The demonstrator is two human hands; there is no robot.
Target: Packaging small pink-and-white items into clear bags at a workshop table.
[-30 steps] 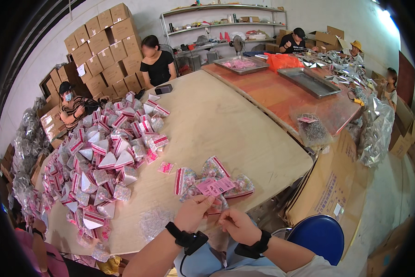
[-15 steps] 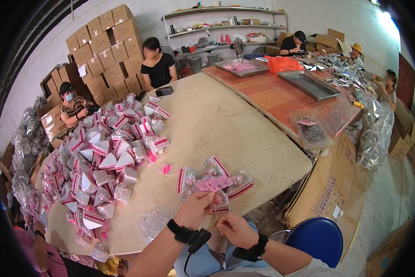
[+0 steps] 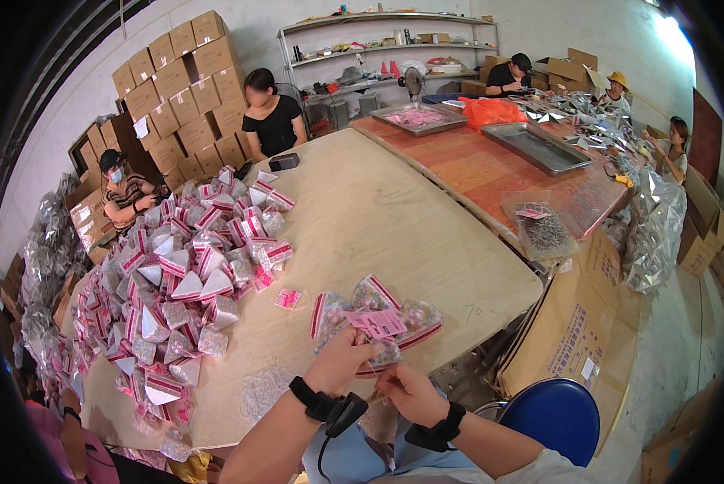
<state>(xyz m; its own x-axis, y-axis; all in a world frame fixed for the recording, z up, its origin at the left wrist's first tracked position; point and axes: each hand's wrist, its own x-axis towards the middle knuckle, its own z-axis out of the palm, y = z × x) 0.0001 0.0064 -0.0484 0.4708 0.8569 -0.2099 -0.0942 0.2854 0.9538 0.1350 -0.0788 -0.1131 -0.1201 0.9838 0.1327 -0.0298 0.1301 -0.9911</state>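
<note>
My left hand (image 3: 342, 360) is closed on the edge of a pink printed tag (image 3: 377, 324), held over a cluster of clear packets (image 3: 421, 319) with dark-pink and white bands. Just to the right and nearer me, my right hand (image 3: 413, 395) is pinched shut. Whatever sits between its fingertips, perhaps a thin string, is too small to make out. A loose tangle of white strings (image 3: 267, 392) lies on the table left of my left wrist. Another pink tag (image 3: 288, 299) rests flat between the cluster and a large heap of similar packets (image 3: 189, 286).
The pale wooden table (image 3: 378, 210) meets a reddish table (image 3: 451, 165) bearing metal trays (image 3: 537, 148) and a bag of small metal parts (image 3: 543, 228). A blue stool (image 3: 551, 423) stands at my right, beside flattened cardboard (image 3: 567, 347). Several people sit around the tables.
My right hand has risen slightly, closer to my left hand and the packets. The pink tag has tilted a little in my left hand. A person at far right has turned their head.
</note>
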